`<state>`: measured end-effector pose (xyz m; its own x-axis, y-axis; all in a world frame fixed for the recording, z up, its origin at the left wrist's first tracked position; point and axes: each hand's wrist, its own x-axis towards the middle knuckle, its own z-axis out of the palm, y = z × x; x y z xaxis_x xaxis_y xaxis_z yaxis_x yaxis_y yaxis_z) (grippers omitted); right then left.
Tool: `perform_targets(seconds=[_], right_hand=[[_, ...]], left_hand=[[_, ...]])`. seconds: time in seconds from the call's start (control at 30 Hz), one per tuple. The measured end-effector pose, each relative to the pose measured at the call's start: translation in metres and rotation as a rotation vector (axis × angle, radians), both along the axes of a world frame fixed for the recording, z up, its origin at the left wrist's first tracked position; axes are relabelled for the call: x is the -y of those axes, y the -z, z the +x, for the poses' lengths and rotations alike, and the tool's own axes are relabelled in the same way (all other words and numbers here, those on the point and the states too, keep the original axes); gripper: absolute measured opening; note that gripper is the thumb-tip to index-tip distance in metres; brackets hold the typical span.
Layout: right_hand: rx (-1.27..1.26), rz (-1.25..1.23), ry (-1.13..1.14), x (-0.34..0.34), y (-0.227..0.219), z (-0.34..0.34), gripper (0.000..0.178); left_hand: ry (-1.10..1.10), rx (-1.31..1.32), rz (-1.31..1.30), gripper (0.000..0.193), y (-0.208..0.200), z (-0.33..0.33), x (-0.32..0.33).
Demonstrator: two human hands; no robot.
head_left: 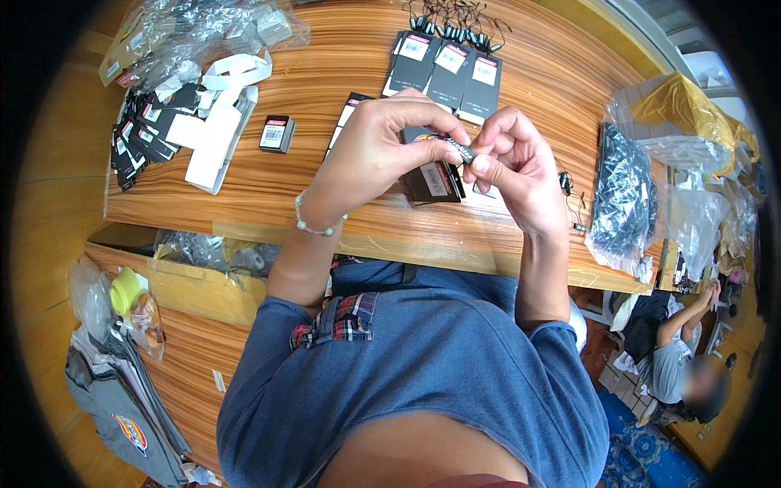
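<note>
Up close, the glossy black tags (433, 172) looked like stiff card, held above the grained wooden bench (325, 73). Her left hand (376, 146) pinched them, fingers curled tight; the right hand (512, 163) nipped a small black fastener (462, 151) between thumb and forefinger. Beyond lay more tags in a row (447, 69), with crinkly clear bags (195, 28) left and a black bundle in plastic (622, 199) right.

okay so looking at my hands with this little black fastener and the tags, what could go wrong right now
1. The small black fastener is pinched only at the fingertips of the left hand and right hand, above the table edge; it might slip and drop to the floor.
2. The dark hang tags under the left hand look loosely gripped and could slide apart.
3. Loose fasteners near the edge might get knocked off.
</note>
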<state>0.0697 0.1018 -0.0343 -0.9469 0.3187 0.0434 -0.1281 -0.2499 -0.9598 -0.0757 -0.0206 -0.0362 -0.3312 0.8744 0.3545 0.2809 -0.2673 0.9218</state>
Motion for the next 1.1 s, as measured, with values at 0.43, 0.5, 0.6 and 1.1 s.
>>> perform_targets(seconds=[0.43,0.5,0.6,1.1], right_hand=[[-0.024,-0.046,-0.098,-0.002,0.004,-0.007,0.018],[0.052,-0.039,-0.120,-0.003,0.000,-0.008,0.015],[-0.007,-0.104,-0.048,-0.005,0.001,-0.007,0.014],[-0.276,-0.303,0.168,-0.030,-0.012,-0.023,0.015]], left_hand=[[-0.065,-0.243,-0.003,0.016,-0.012,-0.002,-0.001],[-0.108,-0.338,0.059,0.019,-0.006,-0.003,-0.003],[-0.089,-0.265,0.108,0.030,-0.004,0.002,-0.006],[0.134,0.314,-0.129,0.050,0.011,0.018,-0.010]])
